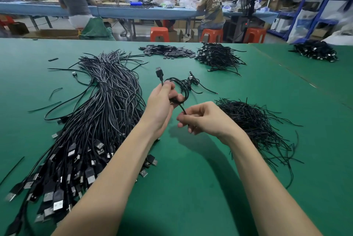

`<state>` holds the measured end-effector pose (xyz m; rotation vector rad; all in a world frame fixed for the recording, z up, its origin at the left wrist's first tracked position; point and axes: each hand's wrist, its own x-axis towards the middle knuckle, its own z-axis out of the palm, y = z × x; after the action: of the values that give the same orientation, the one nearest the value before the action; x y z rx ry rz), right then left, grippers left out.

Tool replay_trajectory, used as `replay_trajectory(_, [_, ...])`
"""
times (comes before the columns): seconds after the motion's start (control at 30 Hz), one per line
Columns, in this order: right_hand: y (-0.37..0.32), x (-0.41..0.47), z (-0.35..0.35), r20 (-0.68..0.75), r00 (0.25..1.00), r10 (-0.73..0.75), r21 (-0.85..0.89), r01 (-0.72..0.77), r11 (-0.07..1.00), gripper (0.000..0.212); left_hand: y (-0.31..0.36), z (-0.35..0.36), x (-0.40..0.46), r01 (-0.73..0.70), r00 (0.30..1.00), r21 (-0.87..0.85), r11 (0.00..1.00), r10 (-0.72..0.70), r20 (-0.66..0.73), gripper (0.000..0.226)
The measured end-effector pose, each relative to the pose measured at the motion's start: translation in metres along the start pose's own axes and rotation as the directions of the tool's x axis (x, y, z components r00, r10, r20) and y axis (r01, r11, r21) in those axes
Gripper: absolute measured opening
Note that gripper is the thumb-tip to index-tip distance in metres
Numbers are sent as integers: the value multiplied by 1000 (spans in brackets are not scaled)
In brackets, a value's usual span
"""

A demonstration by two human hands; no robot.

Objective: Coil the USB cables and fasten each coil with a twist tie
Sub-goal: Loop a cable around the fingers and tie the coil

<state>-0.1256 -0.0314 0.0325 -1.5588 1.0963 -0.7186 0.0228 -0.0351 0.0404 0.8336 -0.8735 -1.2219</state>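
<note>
My left hand (162,101) grips a partly coiled black USB cable (183,87) above the green table (191,178); its USB plug (159,73) sticks up above my fingers. My right hand (202,117) pinches the free tail of that cable just below the coil. A big bundle of loose USB cables (99,113) lies to the left, plugs toward me. A heap of black twist ties (254,121) lies right of my right hand. One tied coil (193,80) rests on the table behind my hands.
A pile of finished coils (217,57) and a heap of small black pieces (168,50) lie at the far edge. Another cable pile (317,50) sits far right. Stray ties lie at the left. People sit at a blue bench beyond, with orange stools.
</note>
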Motion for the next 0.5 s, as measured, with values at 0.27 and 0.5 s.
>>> replay_trajectory(0.27, [-1, 0, -6, -33, 999, 13, 100, -9, 995, 29, -3, 2, -5, -73, 997, 296, 952, 60, 54, 28])
replay_trajectory(0.5, [-3, 5, -6, -353, 902, -248, 53, 284, 957, 13, -3, 7, -16, -228, 972, 736, 637, 108, 207, 24])
